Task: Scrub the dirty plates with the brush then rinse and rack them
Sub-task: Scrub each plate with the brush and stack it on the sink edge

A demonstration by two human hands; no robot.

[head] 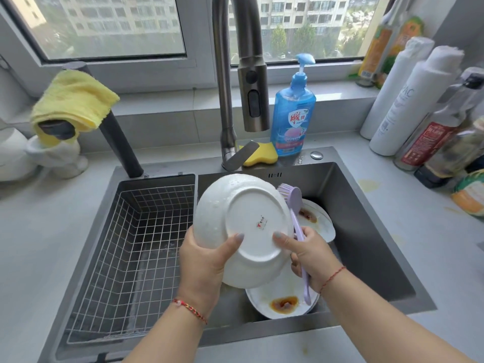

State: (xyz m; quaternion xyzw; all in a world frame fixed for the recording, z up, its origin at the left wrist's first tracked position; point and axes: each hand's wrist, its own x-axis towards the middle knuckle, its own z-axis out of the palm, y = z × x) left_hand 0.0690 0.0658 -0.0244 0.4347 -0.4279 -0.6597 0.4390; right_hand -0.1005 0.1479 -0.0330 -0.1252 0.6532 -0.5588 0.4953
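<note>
Centre of frame: a round white ceramic plate (243, 229), underside toward the camera and beaded with water, is held tilted over the grey steel sink (366, 231), probably so it drains. The left hand (207, 260) grips its lower-left rim; the right hand (309, 255) steadies the right rim with its thumb while clasping the lilac plastic dish brush (296, 221), bristles up. Two sauce-stained white plates (282, 302) lie below, unscrubbed. At left, the wire rack basket (131, 244) awaits.
</note>
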